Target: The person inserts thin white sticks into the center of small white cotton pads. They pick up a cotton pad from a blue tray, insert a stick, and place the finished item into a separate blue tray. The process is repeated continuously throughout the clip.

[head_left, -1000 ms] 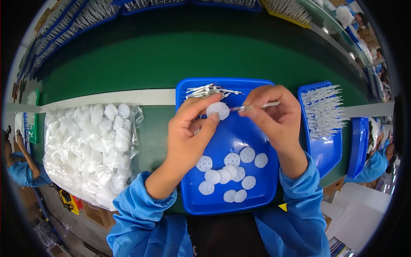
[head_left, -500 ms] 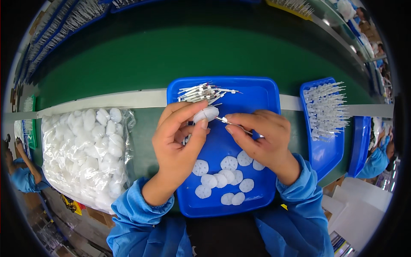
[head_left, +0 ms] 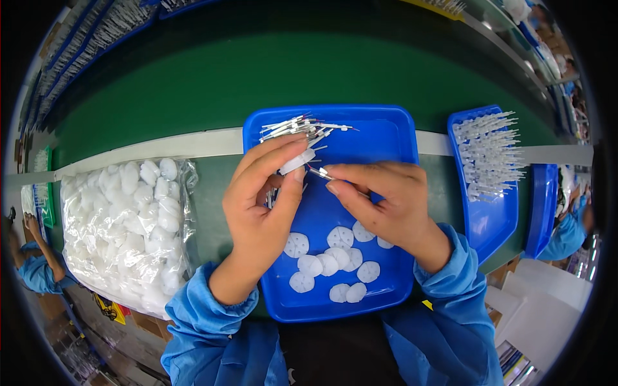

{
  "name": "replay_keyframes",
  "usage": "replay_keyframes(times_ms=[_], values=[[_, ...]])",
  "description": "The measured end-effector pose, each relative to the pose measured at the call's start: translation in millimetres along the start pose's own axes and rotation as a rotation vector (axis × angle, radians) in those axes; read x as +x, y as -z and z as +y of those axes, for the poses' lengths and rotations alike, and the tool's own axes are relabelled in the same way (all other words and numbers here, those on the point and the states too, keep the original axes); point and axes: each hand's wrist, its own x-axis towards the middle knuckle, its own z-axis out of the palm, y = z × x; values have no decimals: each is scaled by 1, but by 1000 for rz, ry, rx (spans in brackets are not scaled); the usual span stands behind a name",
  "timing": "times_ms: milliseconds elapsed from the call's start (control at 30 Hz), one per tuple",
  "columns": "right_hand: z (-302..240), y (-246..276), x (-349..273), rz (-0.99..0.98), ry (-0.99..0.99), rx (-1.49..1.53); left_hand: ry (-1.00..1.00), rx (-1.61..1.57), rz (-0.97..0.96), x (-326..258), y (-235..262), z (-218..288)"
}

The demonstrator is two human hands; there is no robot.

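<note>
Between the thumb and fingers of my left hand [head_left: 257, 190] is a small white plastic disc [head_left: 297, 162], tilted nearly edge-on. My right hand [head_left: 389, 199] pinches a thin rod-like part [head_left: 320, 173] with a white and metallic end. Its tip points left, close by the disc's lower edge; whether they touch I cannot tell. Both hands are above a blue tray [head_left: 380, 132]. Several loose white discs [head_left: 340, 237] with small holes lie in the tray's near half. A pile of thin white rods [head_left: 290, 127] with dark tips lies at its far left.
A clear bag [head_left: 129, 225] packed with white round pieces sits on the left. To the right, a smaller blue tray [head_left: 489, 225] bears a dense stack of thin white parts [head_left: 486, 154], beside another blue tray [head_left: 542, 206]. Co-workers' blue sleeves [head_left: 40, 267] show at both edges.
The disc has turned in my left fingers from showing its broad side to nearly edge-on. Both hands have shifted slightly left, and the rod's tip has followed the disc.
</note>
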Motion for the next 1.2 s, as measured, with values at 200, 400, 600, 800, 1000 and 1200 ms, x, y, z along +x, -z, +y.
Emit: replay_keyframes(times_ms=[200, 400, 600, 800, 1000, 1200], values=[[-7, 1, 0, 4, -118, 24, -17, 50, -7, -1, -3, -2], [-4, 5, 3, -22, -92, 25, -177, 323, -72, 8, 6, 4], [6, 7, -1, 45, -88, 89, -32, 363, -101, 8, 5, 16], [4, 4, -2, -32, -100, 35, -71, 413, -93, 7, 5, 10], [4, 7, -2, -16, -37, -22, 4, 357, -52, 7, 3, 11], [0, 0, -2, 11, -118, -51, 3, 356, -81, 5, 0, 11]])
